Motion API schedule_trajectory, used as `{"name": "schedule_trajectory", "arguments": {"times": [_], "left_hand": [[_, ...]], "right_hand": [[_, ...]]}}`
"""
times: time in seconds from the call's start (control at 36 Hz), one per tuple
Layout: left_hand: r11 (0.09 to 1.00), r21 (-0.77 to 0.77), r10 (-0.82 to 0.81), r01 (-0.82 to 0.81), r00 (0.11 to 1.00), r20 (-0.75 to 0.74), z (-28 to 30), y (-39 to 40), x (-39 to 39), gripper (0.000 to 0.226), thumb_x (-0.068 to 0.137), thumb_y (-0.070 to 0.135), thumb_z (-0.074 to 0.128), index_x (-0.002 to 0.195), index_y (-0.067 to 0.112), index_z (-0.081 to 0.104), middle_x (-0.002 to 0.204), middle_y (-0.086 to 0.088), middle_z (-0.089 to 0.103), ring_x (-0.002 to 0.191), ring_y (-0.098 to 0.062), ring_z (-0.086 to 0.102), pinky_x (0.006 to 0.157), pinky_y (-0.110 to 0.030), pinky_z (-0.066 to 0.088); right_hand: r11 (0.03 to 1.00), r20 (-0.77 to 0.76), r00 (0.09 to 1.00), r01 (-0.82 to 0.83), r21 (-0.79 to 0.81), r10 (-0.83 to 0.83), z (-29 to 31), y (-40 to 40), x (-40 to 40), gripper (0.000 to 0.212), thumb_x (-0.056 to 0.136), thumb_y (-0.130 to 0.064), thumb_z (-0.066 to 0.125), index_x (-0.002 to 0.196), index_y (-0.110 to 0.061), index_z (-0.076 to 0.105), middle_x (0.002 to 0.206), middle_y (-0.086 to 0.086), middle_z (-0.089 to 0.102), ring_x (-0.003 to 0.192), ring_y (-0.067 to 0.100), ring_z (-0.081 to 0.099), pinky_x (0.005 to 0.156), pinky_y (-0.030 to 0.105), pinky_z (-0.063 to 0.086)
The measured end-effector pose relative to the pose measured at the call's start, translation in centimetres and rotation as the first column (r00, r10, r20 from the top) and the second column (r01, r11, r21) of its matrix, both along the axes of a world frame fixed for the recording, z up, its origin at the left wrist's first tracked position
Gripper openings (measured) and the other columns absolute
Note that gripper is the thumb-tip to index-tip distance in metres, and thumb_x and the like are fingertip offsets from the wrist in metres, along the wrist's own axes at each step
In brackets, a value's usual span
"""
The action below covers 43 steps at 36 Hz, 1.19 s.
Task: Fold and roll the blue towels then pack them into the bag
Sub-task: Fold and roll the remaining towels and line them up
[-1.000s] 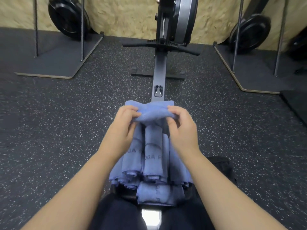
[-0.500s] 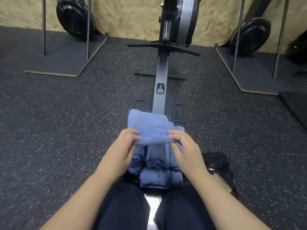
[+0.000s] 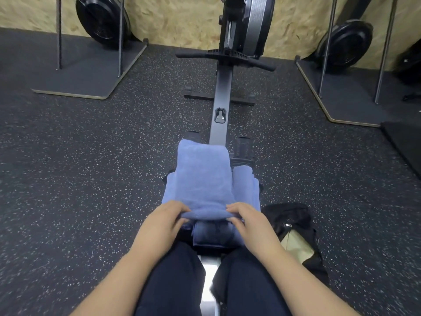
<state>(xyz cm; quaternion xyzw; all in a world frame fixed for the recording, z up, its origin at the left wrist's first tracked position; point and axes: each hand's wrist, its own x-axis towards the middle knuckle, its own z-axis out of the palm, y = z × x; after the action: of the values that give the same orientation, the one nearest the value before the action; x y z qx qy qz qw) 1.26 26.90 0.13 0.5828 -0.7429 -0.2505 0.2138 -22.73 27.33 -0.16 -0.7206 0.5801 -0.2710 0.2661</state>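
Nearest me, dark trousered legs straddle the rowing machine's rail [image 3: 220, 103]. My left hand [image 3: 163, 221] and right hand [image 3: 247, 221] each pinch the near rolled edge of the blue towel [image 3: 202, 179], which lies flat along the rail on top of other blue towels [image 3: 246, 185]. The black bag [image 3: 293, 226] sits open on the speckled rubber floor [image 3: 91, 167] just right of my knee. Beyond, the flywheel housing [image 3: 248, 21] stands before a chipboard wall [image 3: 177, 17].

Open speckled floor [image 3: 91, 179] left of the towels [image 3: 202, 179]; black bag [image 3: 293, 226] close on the right.
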Motion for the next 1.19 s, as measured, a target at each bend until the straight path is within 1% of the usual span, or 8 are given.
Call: {"name": "schedule_trajectory", "arguments": {"times": [0.19, 0.36, 0.58, 0.81, 0.92, 0.97, 1.08, 1.19], "left_hand": [[0.991, 0.119, 0.065, -0.06, 0.997, -0.037, -0.6, -0.3, 0.0, 0.012, 0.093, 0.021, 0.058, 0.092, 0.033, 0.058, 0.095, 0.02, 0.055, 0.088, -0.002, 0.054, 0.08, -0.023, 0.042], [0.99, 0.131, 0.053, -0.049, 0.998, -0.025, -1.0, -0.9, 0.0, 0.015, 0.096, 0.017, 0.053, 0.094, 0.03, 0.06, 0.096, 0.014, 0.057, 0.091, -0.007, 0.055, 0.085, -0.029, 0.044], [0.987, 0.133, 0.079, -0.089, 0.994, 0.075, -0.9, -1.5, -0.7, 0.021, 0.102, 0.024, 0.041, 0.109, 0.028, 0.06, 0.104, 0.007, 0.053, 0.095, -0.018, 0.055, 0.084, -0.034, 0.043], [0.977, 0.006, 0.21, -0.215, 0.959, 0.192, 0.3, -1.5, -2.0, 0.015, 0.1, 0.033, 0.04, 0.093, 0.021, 0.046, 0.087, 0.004, 0.054, 0.081, -0.024, 0.051, 0.067, -0.038, 0.043], [0.966, -0.222, 0.183, -0.131, 0.955, 0.234, -0.3, -1.8, -1.8, 0.013, 0.087, 0.013, 0.065, 0.085, 0.013, 0.052, 0.088, -0.004, 0.05, 0.075, -0.029, 0.048, 0.058, -0.039, 0.045], [0.937, -0.348, 0.137, -0.038, 0.954, 0.265, -0.8, -2.1, -1.7, 0.017, 0.076, 0.001, 0.063, 0.077, 0.015, 0.054, 0.085, -0.006, 0.053, 0.073, -0.028, 0.043, 0.057, -0.037, 0.042], [0.895, -0.43, 0.054, 0.12, 0.927, 0.371, -1.3, -2.3, -2.6, 0.014, 0.07, 0.016, 0.043, 0.074, 0.018, 0.057, 0.082, -0.003, 0.055, 0.077, -0.026, 0.046, 0.062, -0.035, 0.028], [0.922, -0.357, 0.048, 0.151, 0.869, 0.492, -1.7, -2.4, -3.1, 0.033, 0.06, 0.036, 0.074, 0.078, 0.015, 0.057, 0.083, -0.005, 0.054, 0.081, -0.025, 0.041, 0.065, -0.037, 0.025]], "right_hand": [[0.997, -0.074, 0.997, 0.018, 0.077, -0.012, 0.0, -0.5, 0.4, 0.017, 0.095, -0.022, 0.058, 0.111, -0.018, 0.062, 0.105, -0.011, 0.062, 0.094, 0.005, 0.056, 0.08, 0.011, 0.038], [0.992, -0.081, 0.997, 0.019, 0.126, -0.009, -0.1, -1.2, 0.8, 0.011, 0.097, -0.021, 0.054, 0.104, -0.019, 0.061, 0.096, -0.012, 0.058, 0.09, 0.007, 0.054, 0.075, 0.008, 0.033], [0.996, -0.187, 0.982, 0.023, 0.085, -0.007, -0.8, -2.1, 1.3, 0.015, 0.1, -0.021, 0.044, 0.102, -0.022, 0.059, 0.096, -0.007, 0.057, 0.093, 0.013, 0.044, 0.071, 0.021, 0.026], [0.994, -0.234, 0.971, 0.063, 0.085, -0.041, -0.9, -2.4, 1.8, 0.025, 0.103, -0.02, 0.037, 0.111, -0.01, 0.058, 0.106, 0.006, 0.052, 0.098, 0.024, 0.049, 0.073, 0.023, 0.026], [0.989, -0.192, 0.978, 0.1, 0.105, -0.079, -0.5, -2.6, 2.1, 0.023, 0.102, -0.021, 0.038, 0.116, -0.011, 0.054, 0.113, 0.004, 0.053, 0.105, 0.022, 0.048, 0.077, 0.026, 0.03], [0.988, -0.149, 0.984, 0.117, 0.105, -0.101, -0.3, -2.6, 2.3, 0.017, 0.101, -0.019, 0.041, 0.112, -0.011, 0.052, 0.11, 0.002, 0.054, 0.103, 0.022, 0.048, 0.078, 0.028, 0.031], [0.988, -0.135, 0.985, 0.123, 0.097, -0.11, -0.3, -2.7, 2.3, 0.011, 0.101, -0.017, 0.042, 0.105, -0.011, 0.05, 0.101, -0.001, 0.051, 0.095, 0.022, 0.047, 0.072, 0.029, 0.028], [0.991, -0.121, 0.988, 0.11, 0.073, -0.101, -0.5, -2.8, 2.3, 0.009, 0.1, -0.018, 0.044, 0.099, -0.012, 0.05, 0.096, -0.001, 0.05, 0.091, 0.021, 0.046, 0.073, 0.029, 0.03]]}}
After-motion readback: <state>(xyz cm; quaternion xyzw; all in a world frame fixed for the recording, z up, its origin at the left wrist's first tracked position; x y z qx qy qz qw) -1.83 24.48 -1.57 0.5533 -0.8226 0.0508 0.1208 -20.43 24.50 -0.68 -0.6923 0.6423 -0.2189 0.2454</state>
